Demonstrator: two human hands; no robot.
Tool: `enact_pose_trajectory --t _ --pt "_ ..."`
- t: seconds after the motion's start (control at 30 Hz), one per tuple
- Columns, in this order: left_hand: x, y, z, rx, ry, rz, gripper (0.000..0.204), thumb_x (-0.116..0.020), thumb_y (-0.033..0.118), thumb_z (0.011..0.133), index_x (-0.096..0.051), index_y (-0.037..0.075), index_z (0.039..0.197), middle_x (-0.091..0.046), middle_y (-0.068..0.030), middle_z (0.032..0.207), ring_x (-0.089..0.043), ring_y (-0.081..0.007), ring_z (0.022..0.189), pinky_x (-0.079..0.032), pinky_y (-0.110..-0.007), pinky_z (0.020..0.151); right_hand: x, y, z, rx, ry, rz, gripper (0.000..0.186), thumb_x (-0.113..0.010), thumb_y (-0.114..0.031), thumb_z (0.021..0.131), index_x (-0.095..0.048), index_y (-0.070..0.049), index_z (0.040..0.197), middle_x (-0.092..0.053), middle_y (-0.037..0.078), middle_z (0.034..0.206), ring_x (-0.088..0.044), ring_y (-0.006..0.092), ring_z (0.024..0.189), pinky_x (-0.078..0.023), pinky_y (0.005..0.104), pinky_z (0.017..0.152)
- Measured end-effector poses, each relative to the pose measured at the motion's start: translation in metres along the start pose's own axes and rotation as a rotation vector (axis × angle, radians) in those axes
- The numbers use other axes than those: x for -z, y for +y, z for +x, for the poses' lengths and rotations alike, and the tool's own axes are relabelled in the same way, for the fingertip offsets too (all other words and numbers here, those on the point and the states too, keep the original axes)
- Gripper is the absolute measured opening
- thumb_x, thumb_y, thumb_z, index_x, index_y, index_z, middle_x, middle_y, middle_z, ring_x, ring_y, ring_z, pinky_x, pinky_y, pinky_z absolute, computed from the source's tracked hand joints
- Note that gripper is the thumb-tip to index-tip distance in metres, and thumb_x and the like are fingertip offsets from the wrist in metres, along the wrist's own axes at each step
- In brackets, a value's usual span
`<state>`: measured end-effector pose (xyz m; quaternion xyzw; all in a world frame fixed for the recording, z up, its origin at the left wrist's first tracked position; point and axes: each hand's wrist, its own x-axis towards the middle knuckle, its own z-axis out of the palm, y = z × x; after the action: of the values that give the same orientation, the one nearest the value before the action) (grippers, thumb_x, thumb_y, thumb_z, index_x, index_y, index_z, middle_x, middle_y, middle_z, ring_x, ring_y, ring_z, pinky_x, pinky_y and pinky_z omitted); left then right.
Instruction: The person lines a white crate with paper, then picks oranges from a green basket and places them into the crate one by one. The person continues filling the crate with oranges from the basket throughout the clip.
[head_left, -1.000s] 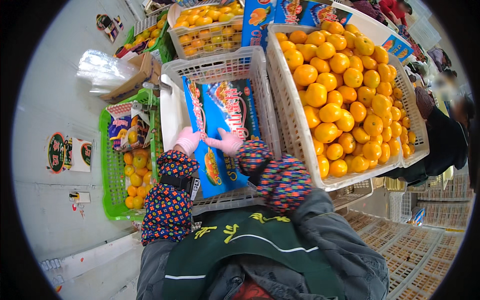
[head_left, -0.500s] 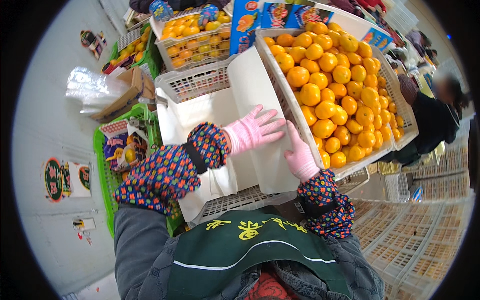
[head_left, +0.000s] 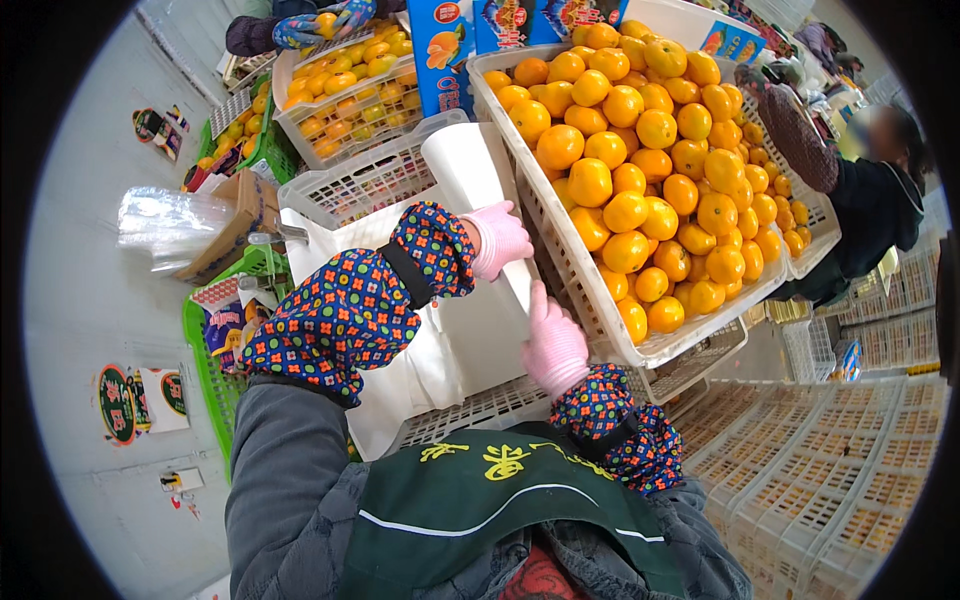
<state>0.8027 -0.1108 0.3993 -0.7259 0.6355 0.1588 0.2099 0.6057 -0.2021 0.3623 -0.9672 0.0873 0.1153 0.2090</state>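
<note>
Both my hands wear pink gloves and work on a white liner sheet (head_left: 462,165) in a white plastic crate (head_left: 440,415). The sheet's right side stands up in a curved fold along the crate wall. My left hand (head_left: 500,240) is closed over this fold, its fingers curled round the edge. Lower down, my right hand (head_left: 556,346) grips the sheet's edge, index finger pointing forward along it; its other fingers are partly hidden. Just to the right stands a crate (head_left: 560,262) heaped with orange mandarins (head_left: 626,210).
Behind stands another crate of mandarins (head_left: 350,75), with a co-worker's gloved hand (head_left: 340,22) over it. At left are green baskets (head_left: 205,350), a cardboard box (head_left: 245,215) and clear plastic bags (head_left: 170,228). Stacked crates (head_left: 800,480) fill the lower right; a person (head_left: 870,215) stands at right.
My left hand has gone from flat and spread to curled over the sheet's fold. The sheet's right side is bunched narrower. My right hand stays at its edge; the whole view has shifted slightly.
</note>
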Motion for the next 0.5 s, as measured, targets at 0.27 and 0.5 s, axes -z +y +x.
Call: enact_pose_trajectory --t 0.27,0.5 --pt "0.009 -0.005 0.039 0.348 -0.099 0.052 0.020 -0.066 0.019 0.082 -0.078 0.020 0.098 -0.074 0.0008 0.099 -0.065 -0.0223 0.108 -0.035 -0.048 0.104 -0.012 0.032 0.010 -0.009 0.030 0.458 0.068 -0.070 -0.020 0.075 -0.046 -0.004 0.136 -0.067 0.023 0.112 -0.065 0.0387 0.105 -0.051 0.0426 0.092" --pt "0.001 0.001 0.052 0.369 -0.127 -0.055 0.022 -0.072 0.025 0.084 -0.077 0.019 0.105 -0.074 0.0035 0.104 -0.066 -0.0196 0.104 -0.039 -0.044 0.101 -0.024 0.038 0.032 -0.022 0.003 0.498 0.059 -0.073 -0.019 0.076 -0.053 0.000 0.128 -0.070 0.019 0.106 -0.069 0.0324 0.100 -0.053 0.0354 0.088"
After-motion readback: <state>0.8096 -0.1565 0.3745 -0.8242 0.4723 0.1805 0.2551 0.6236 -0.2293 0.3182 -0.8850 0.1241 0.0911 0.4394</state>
